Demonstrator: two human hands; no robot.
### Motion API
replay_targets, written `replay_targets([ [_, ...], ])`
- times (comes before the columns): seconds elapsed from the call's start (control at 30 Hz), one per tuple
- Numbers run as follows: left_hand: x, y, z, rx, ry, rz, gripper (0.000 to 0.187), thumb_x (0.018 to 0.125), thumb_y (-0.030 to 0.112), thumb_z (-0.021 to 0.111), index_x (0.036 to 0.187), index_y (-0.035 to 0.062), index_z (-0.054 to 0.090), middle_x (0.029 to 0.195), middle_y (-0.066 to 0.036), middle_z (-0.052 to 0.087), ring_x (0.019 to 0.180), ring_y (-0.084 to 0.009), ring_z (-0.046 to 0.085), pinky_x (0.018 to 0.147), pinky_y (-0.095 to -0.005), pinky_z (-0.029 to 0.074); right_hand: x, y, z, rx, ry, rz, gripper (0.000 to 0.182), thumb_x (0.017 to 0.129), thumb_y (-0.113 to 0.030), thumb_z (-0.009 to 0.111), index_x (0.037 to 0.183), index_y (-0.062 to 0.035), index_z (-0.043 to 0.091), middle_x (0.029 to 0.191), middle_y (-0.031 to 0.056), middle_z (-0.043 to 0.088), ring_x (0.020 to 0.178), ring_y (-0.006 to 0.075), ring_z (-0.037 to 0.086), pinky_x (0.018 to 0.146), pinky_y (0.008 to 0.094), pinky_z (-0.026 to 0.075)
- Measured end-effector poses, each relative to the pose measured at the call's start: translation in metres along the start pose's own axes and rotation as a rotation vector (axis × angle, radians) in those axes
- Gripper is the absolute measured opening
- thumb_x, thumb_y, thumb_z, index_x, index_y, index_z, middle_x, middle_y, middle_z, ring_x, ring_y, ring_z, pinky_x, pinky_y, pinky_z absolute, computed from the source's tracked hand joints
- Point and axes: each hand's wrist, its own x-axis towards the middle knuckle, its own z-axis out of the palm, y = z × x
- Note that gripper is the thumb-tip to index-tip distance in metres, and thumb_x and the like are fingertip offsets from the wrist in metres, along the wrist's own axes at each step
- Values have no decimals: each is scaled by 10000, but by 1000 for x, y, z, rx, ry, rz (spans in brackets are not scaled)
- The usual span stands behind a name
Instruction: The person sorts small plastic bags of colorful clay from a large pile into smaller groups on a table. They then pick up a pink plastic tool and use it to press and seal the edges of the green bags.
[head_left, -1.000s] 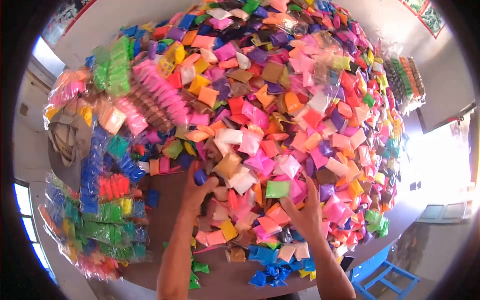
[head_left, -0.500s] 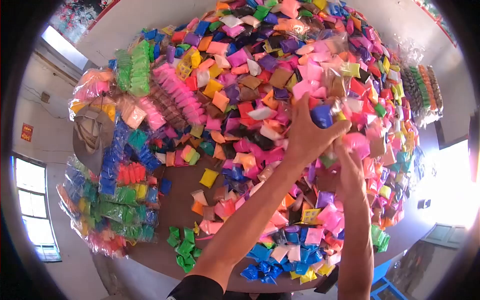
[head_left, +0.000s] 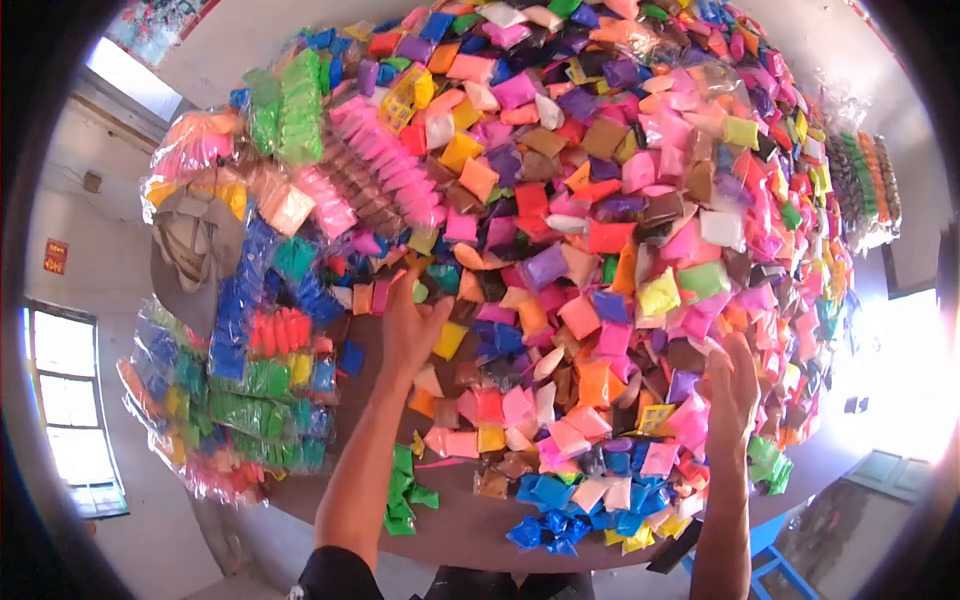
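Note:
A big heap of small soft packets (head_left: 545,265) in many colours, wrapped in clear film, spreads in front of me. My left hand (head_left: 408,325) is over the heap's left edge, thumb and fingers apart, beside a yellow packet (head_left: 450,341) and a small light-green packet (head_left: 420,291). Its fingers partly cover the packets there. My right hand (head_left: 735,385) is at the heap's right side with fingers stretched forward, close to a pink packet (head_left: 690,420). I see nothing held in either hand.
Clear bags of sorted packets (head_left: 265,380) are stacked at the left, with a grey cap (head_left: 185,245) on them. Strips of packets (head_left: 865,180) stand at the far right. Green packets (head_left: 402,495) lie near the front edge of the brown table (head_left: 350,500). A blue stool (head_left: 775,570) is below right.
My hands have parted from the middle of the heap, where they were close together by a blue packet. The left moved left; the right moved slightly right and nearer me. The view shifted slightly.

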Motion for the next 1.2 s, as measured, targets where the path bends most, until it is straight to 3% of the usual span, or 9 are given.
replay_targets([
  [0.1, 29, -37, 22, 130, 45, 284, 651, 856, 262, 816, 1421, 39, 583, 1221, -216, 703, 906, -314, 743, 829, -465, 583, -35, 16, 7, -88, 44, -71, 570, 1057, -386, 641, 1468, 0, 562, 1446, 111, 597, 1264, 201, 614, 910, 347, 552],
  [0.2, 40, -29, 14, -2, -153, -17, 397, 864, 274, 810, 1149, 15, 715, 855, -152, 755, 814, -281, 746, 746, -409, 570, -69, 6, 21, -80, 65, 45, 447, 1076, -240, 623, 1447, 6, 584, 1319, 81, 660, 1181, 165, 653, 896, 308, 553],
  [0.37, 4, -14, -42, 30, -241, -4, 348, 930, 233, 798, 1176, 3, 707, 1005, -93, 710, 801, -139, 683, 698, -292, 589, -100, 11, 24, -173, 19, 68, 348, 1079, -219, 618, 1335, 10, 670, 1203, 84, 711, 1041, 137, 681, 813, 280, 562],
  [0.47, -28, -7, -70, -248, -417, -382, 299, 977, 201, 750, 1205, 17, 693, 1009, -62, 702, 828, -130, 689, 732, -277, 608, -118, 15, 33, -183, -4, 48, 306, 1072, -182, 623, 1307, 3, 688, 1128, 67, 733, 993, 123, 675, 801, 278, 558],
  [0.6, -90, 3, -82, -405, -631, -404, 243, 1019, 117, 671, 1240, 20, 639, 1061, -35, 691, 884, -109, 692, 737, -283, 598, -138, 13, 53, -87, -229, 122, 256, 1057, -153, 644, 1242, 8, 716, 1089, 54, 742, 969, 112, 661, 814, 279, 550],
  [0.83, -163, 83, -53, -825, -764, -403, 247, 992, -5, 631, 1232, 44, 659, 996, -5, 697, 881, -61, 653, 761, -243, 547, -156, 16, 90, 140, -489, 436, 390, 1069, -217, 650, 1401, -15, 616, 1170, 70, 721, 981, 140, 674, 824, 305, 580],
  [0.9, -174, 101, -44, -738, -833, -382, 253, 997, 3, 629, 1245, 43, 658, 1003, -6, 696, 879, -65, 654, 759, -245, 547, -164, 15, 101, 275, -554, 590, 453, 1062, -225, 667, 1459, -29, 570, 1170, 70, 719, 954, 135, 672, 794, 289, 582],
  [1.1, -197, 112, -41, -522, -895, -340, 304, 945, 63, 722, 1241, 18, 671, 939, 14, 660, 790, -36, 576, 689, -234, 495, -178, 52, 81, 161, -490, 507, 519, 1014, -214, 732, 1465, -30, 554, 1120, 68, 717, 902, 122, 679, 704, 264, 567],
  [1.2, -220, 97, -47, -330, -1010, -275, 374, 916, 142, 760, 1261, 33, 668, 1064, -87, 749, 798, -161, 705, 732, -316, 567, -170, 46, 45, 152, -320, 510, 491, 1024, -226, 709, 1453, -25, 577, 1091, 70, 726, 896, 137, 704, 700, 265, 561],
])
